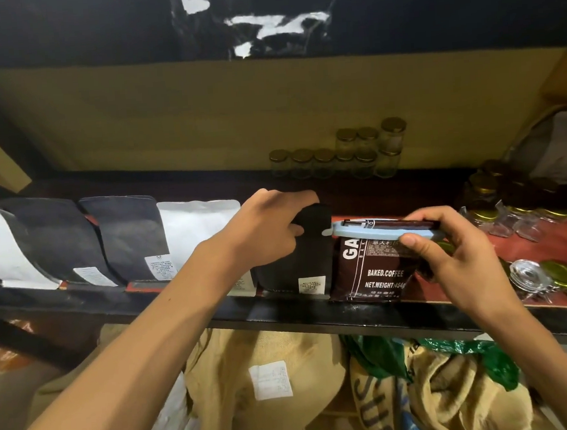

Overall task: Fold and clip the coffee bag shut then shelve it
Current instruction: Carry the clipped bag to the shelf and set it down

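Coffee bag (pixel 375 269), brown with white "BAKED.COFFEE" lettering, stands upright on the front edge of the shelf (pixel 316 315), its folded top pinched under a pale blue clip (pixel 382 234). I see my right hand (pixel 452 253) closed on the clip's right end, thumb on the near side and fingers over the top. My left hand (pixel 269 226) grips the top of the black pouch (pixel 299 264) just left of the coffee bag, the two bags touching side by side. Further left along the shelf leans a row of more pouches, black and white ones (pixel 195 227) overlapping. Small gold-lidded glass jars (pixel 341 153) are stacked at the back of the shelf, with more jars (pixel 544 272) lying to the right. Below the shelf I see burlap sacks (pixel 287 382) and a green plastic bag (pixel 486 358).
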Demonstrator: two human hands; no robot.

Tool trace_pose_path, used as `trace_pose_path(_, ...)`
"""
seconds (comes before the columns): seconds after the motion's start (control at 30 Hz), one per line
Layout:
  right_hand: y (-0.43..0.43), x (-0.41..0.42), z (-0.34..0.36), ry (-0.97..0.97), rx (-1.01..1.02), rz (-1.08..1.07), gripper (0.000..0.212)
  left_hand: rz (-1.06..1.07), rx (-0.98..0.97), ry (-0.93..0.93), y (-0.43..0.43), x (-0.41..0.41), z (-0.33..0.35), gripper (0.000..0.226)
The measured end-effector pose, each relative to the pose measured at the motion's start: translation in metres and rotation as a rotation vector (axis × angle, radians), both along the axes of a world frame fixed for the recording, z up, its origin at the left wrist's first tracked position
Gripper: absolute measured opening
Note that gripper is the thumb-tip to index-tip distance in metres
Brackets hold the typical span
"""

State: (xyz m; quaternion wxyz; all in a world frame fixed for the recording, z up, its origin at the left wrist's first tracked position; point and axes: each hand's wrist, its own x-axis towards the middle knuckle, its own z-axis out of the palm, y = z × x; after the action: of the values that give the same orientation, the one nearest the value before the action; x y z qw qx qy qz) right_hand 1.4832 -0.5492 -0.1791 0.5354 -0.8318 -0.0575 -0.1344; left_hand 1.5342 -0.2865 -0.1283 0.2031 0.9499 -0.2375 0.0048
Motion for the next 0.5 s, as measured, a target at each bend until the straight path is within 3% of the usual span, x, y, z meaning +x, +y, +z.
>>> trace_pose_path(0.5,0.0025,0.0027,0.0047,0.078,0.028,0.035,0.014,-0.04,0.101,-0.01,-0.0009,0.0021,0.0028,0.029)
